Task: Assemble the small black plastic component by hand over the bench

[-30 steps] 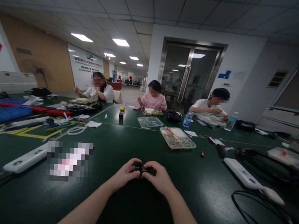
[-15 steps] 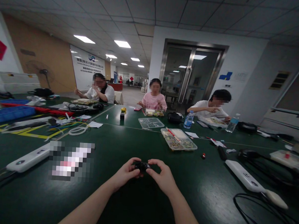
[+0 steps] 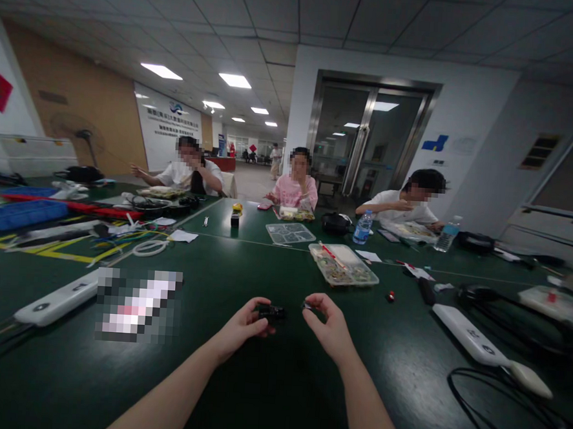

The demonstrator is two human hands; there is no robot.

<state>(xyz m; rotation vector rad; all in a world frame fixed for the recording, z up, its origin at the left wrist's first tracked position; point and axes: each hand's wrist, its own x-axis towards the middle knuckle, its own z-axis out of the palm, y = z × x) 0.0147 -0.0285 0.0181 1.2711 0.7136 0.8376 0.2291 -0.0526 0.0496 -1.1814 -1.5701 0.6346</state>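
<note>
My left hand [image 3: 243,325] is closed around one end of a small black object [image 3: 273,313], held above the dark green table [image 3: 276,382]. The object's exact kind is too dark and small to make out. To the right of it, my right hand [image 3: 328,327] pinches a tiny silvery piece [image 3: 306,306] between thumb and fingers. A gap separates this piece from the black object. Left of my hands lies a pixelated bright flat shape [image 3: 140,306].
White power strips [image 3: 63,296] lie at left and right, with black cables [image 3: 493,402]. Beyond my hands are a food container [image 3: 344,266], a clear lid [image 3: 290,234], water bottles [image 3: 362,228] and a small red item [image 3: 391,296]. Three people [image 3: 295,190] sit across.
My right hand has moved right, away from the black object, with a tiny silvery piece in its fingers. My left hand keeps the black object in nearly the same place.
</note>
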